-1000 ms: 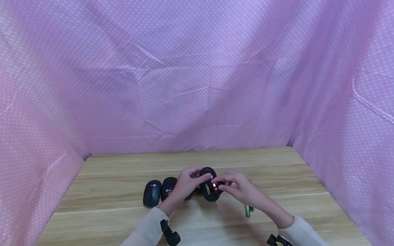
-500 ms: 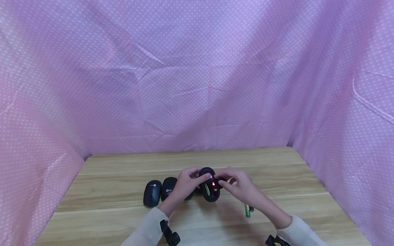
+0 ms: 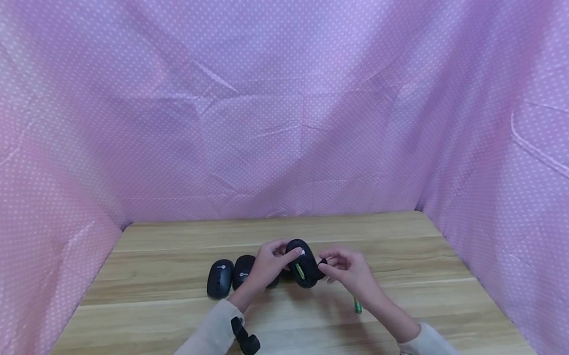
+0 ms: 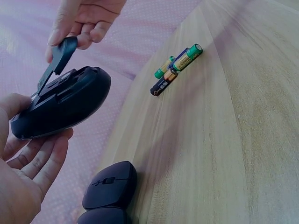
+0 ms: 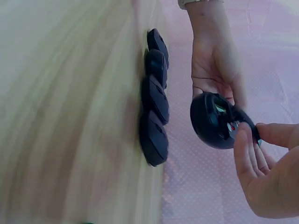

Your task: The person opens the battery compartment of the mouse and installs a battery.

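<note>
Head view, right of centre: the fingers of the right hand (image 3: 349,272) formed a narrow pinch, thumb against fingertips, on a small black cover (image 4: 60,58). The fingers of the left hand (image 3: 271,264) were wrapped behind a black mouse (image 3: 307,264), with the thumb laid across its underside.

The governing relation was that of cover to mouse. From the right fingers the mouse lay just to the left in the head frame, the cover standing between; the left hand, already in contact, was the nearer. In the left wrist view the cover sloped from the pinch at upper left down to the mouse, its narrow end overlapping the body; whether the two touched could not be told. Seating the cover would, in our judgement, have depended on bringing these two axes into line.

The mouse, held above the worktop (image 3: 177,330), presented its underside to the head camera, a green battery (image 3: 300,271) showing in the uncovered compartment. Its long axis ran nearly upright in that frame, the top leaning left; in the left wrist view it rose from lower left toward upper right. Which end was the front was not clear.

Farther out, loose batteries (image 4: 187,58) lay at upper centre of the left wrist frame, and four other mice (image 5: 154,137) stood in a row near the middle of the right wrist frame.
</note>
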Demonstrator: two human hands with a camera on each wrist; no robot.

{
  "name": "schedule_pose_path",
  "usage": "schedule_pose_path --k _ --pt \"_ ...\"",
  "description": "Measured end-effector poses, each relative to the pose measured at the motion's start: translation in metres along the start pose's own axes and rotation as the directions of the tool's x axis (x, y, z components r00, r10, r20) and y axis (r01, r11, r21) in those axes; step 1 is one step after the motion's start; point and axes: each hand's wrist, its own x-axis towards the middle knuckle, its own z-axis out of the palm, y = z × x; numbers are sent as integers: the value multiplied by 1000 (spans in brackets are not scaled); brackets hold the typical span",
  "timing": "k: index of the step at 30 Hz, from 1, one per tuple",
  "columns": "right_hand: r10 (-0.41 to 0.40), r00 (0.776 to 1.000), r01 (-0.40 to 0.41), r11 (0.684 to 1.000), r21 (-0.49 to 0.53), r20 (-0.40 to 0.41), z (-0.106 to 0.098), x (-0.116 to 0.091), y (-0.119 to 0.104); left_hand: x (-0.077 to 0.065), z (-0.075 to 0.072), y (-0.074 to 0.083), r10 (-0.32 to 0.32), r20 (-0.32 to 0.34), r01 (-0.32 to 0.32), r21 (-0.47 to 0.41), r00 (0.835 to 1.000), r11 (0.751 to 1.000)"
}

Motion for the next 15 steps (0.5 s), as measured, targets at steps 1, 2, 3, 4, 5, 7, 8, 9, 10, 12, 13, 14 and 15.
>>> schedule_pose_path --k 1,2,3,4,5,7,8,9,10,12,13,14,15 --pt "5 1000 -5 1000 23 8 1 -1 2 0 0 0 -3 -3 3 0 1000 1000" --pt "12 1000 -13 999 48 16 2 -2 4 1 0 0 -5 -4 5 0 1000 1000" --pt "16 1000 -18 998 67 23 3 -3 6 1 0 -1 -7 -4 7 0 1000 1000" --pt "13 999 -16 996 84 31 5 -3 8 2 0 0 -9 -3 9 -4 1000 1000" --pt "13 999 -17 995 98 34 6 -4 11 2 0 0 -13 0 13 -9 1000 1000" --pt "17 1000 -20 992 125 24 9 -4 15 3 1 0 -16 4 16 -19 1000 1000" --pt "13 1000 -15 991 130 13 11 -4 17 3 1 0 -14 8 14 -21 1000 1000" --pt "0 1000 0 992 124 -4 13 -4 19 3 1 0 -18 9 18 -27 1000 999" --pt "-14 1000 17 993 116 -21 15 -4 21 3 1 0 -22 8 23 -32 1000 999" --pt "-46 997 51 995 80 -64 19 -5 22 4 2 0 -20 6 20 -35 1000 999" --pt "-62 994 67 996 51 -91 22 -6 23 4 2 0 -22 0 22 -36 1000 999" --pt "-76 990 80 996 29 -117 25 -6 23 4 2 0 -22 -1 22 -39 1000 999" --pt "-88 986 90 996 7 -144 27 -7 22 4 3 0 -27 0 27 -43 1000 999"
